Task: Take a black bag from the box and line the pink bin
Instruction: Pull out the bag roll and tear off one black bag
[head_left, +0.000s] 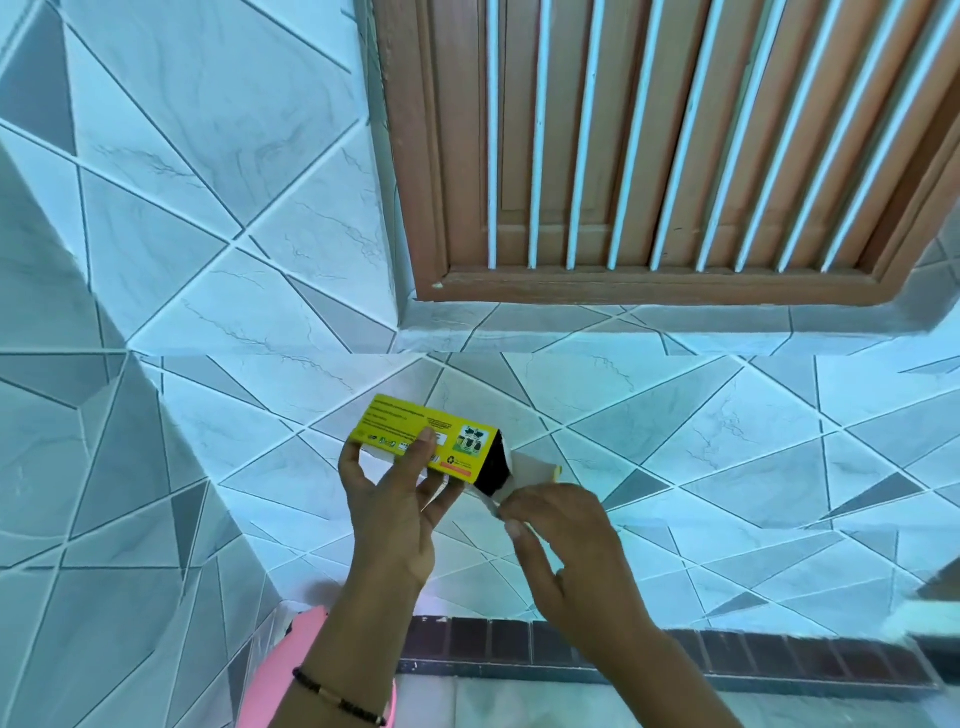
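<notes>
My left hand (395, 499) holds a yellow box (415, 431) of bin bags up in front of the tiled wall, thumb on its printed face. The box's right end is open, and black bags (493, 467) show inside. My right hand (561, 525) pinches the white end flap (530, 470) of the box just below the opening. The pink bin (306, 634) shows only as a curved rim at the bottom left, mostly hidden behind my left forearm.
A brown wooden window frame (431, 208) with white bars fills the upper right. Blue-white tiled walls meet in a corner on the left. A dark brick-tile strip (727, 660) runs along the foot of the wall.
</notes>
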